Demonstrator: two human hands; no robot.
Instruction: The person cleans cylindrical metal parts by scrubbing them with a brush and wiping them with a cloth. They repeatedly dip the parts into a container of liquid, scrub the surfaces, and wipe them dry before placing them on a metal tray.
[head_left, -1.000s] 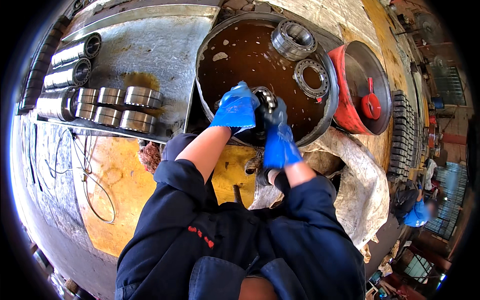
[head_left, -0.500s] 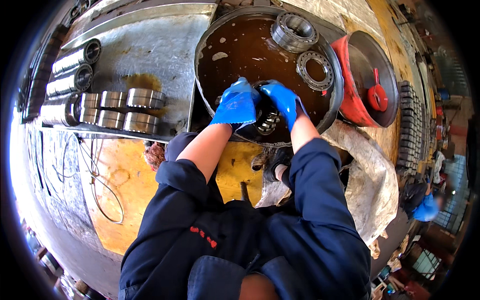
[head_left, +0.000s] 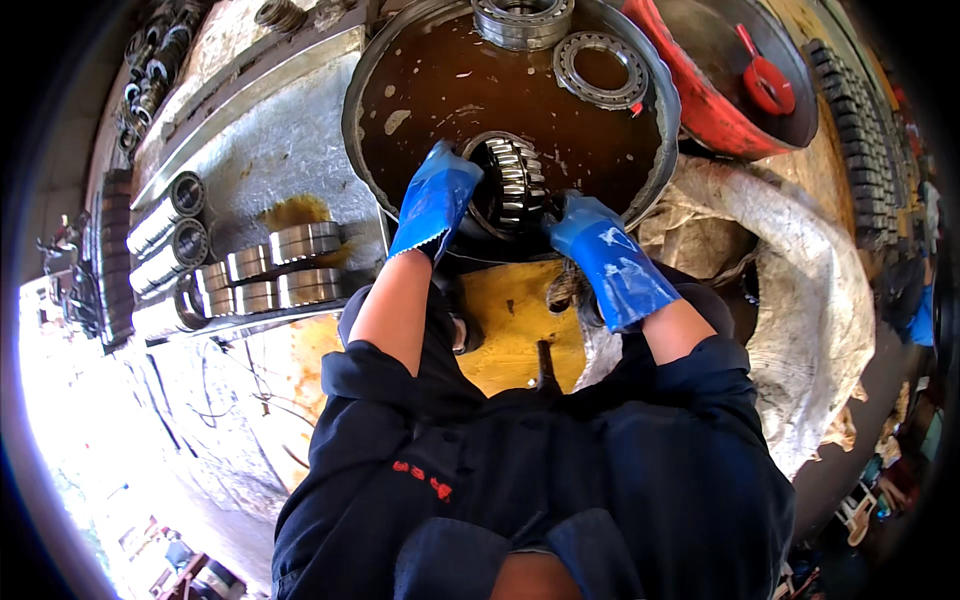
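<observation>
Well left of the left fingers, steel rings (head_left: 250, 262) stand in rows; the left hand (head_left: 437, 200) is clamped on a roller bearing's left edge; that roller bearing (head_left: 515, 185) tilts between both hands' fingers; the right hand (head_left: 608, 258) has its fingertips at its lower right, grip unclear; beyond them, up and right, sits a red tub (head_left: 690, 95).

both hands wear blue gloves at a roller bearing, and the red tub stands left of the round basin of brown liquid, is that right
Not quite: the red tub stands right of the round basin, as the head view shows. The rest is right, including the roller bearing.
</observation>
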